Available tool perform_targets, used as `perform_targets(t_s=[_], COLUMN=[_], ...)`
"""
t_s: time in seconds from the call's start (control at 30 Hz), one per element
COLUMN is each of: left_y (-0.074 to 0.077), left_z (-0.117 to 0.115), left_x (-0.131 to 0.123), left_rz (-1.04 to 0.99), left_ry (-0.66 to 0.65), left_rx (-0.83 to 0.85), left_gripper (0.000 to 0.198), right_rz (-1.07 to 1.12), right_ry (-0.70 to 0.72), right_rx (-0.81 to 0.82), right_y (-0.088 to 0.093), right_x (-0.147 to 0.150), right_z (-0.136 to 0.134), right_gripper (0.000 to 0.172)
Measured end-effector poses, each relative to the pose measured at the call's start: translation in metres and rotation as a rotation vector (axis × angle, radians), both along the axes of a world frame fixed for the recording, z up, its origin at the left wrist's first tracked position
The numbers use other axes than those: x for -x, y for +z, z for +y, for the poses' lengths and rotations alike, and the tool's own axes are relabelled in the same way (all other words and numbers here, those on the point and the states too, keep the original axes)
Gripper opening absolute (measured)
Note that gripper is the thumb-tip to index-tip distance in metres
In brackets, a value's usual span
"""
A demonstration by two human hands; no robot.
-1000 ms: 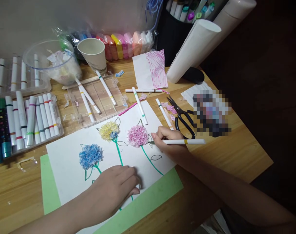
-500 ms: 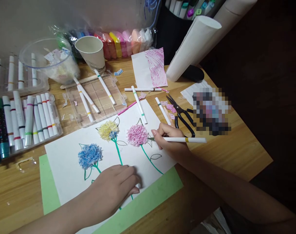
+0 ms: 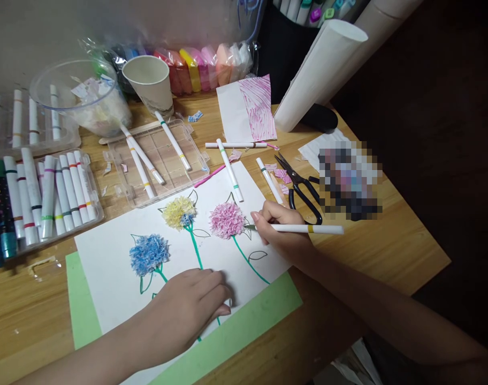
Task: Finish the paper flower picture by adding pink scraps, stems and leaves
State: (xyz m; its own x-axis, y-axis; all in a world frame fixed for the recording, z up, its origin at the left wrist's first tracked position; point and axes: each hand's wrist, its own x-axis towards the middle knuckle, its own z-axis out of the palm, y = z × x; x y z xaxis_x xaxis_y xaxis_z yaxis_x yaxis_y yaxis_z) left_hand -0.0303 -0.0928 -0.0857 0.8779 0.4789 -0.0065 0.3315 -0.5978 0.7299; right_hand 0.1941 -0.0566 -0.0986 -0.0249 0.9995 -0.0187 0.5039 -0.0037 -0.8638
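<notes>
My right hand grips a white marker with a yellowish band, its dark green tip at a leaf outline beside the pink flower. My left hand rests curled on the lower part of the white paper; a small white end shows by its fingertips, and what it belongs to is hidden. The paper lies over a green sheet. It also bears a blue flower and a yellow one with a blue patch, with green stems and outlined leaves.
Black scissors lie open right of the paper. Behind it are a clear tray with loose markers, a paper cup, a plastic bowl and a pink-striped paper. A marker case sits left; a white roll leans at back.
The view has shifted very slightly. Both hands keep nearly the same places on the paper, and the marker tip stays by the pink flower.
</notes>
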Motion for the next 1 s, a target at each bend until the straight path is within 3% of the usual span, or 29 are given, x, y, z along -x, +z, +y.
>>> perform_targets(t_s=[0.43,0.67,0.77,1.0], left_y=[0.002,0.000,-0.002,-0.002], left_z=[0.002,0.001,0.001,-0.001], left_x=[-0.001,0.000,-0.001,0.000], left_rz=[0.015,-0.014,-0.028,0.032], left_ry=[-0.011,0.003,0.010,0.000], left_rx=[-0.001,-0.065,-0.097,-0.120], left_gripper=[0.020,0.019,0.021,0.023], right_rz=[-0.067,0.251,0.360,0.123], right_ry=[0.143,0.011,0.066,0.167], right_rx=[0.092,0.066,0.092,0.152], right_y=[0.014,0.005,0.005,0.005], right_x=[0.000,-0.007,-0.014,-0.014], right_z=[0.002,-0.001,-0.010,-0.035], right_gripper=[0.034,0.032,0.027,0.036])
